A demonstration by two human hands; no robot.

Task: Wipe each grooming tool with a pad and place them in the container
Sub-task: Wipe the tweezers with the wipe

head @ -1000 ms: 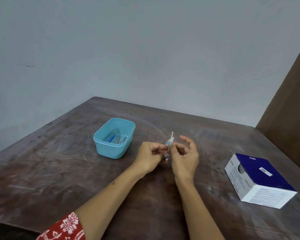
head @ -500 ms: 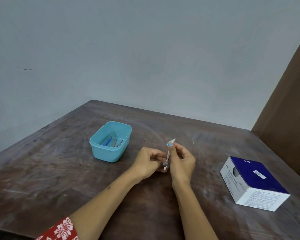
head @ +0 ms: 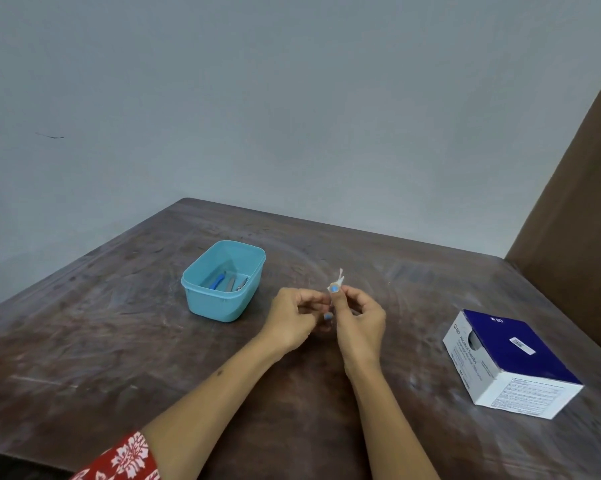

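Observation:
Both my hands meet over the middle of the dark wooden table (head: 101,341). My right hand (head: 359,320) pinches a small white pad (head: 337,280) wrapped round a thin tool that pokes out above the thumb. My left hand (head: 293,318) has its fingers curled and holds the tool's lower end; the tool itself is mostly hidden by pad and fingers. To the left stands an open turquoise container (head: 202,296) with several grooming tools (head: 228,282) lying in it, one with a blue handle.
A blue and white box of alcohol swabs (head: 510,362) lies on the table to the right. A brown panel (head: 583,220) rises at the far right. A pale wall stands behind the table's far edges.
The pad and tool have stayed between my two hands with small finger shifts; the right fingers closed in more round the pad. The view shifted slightly.

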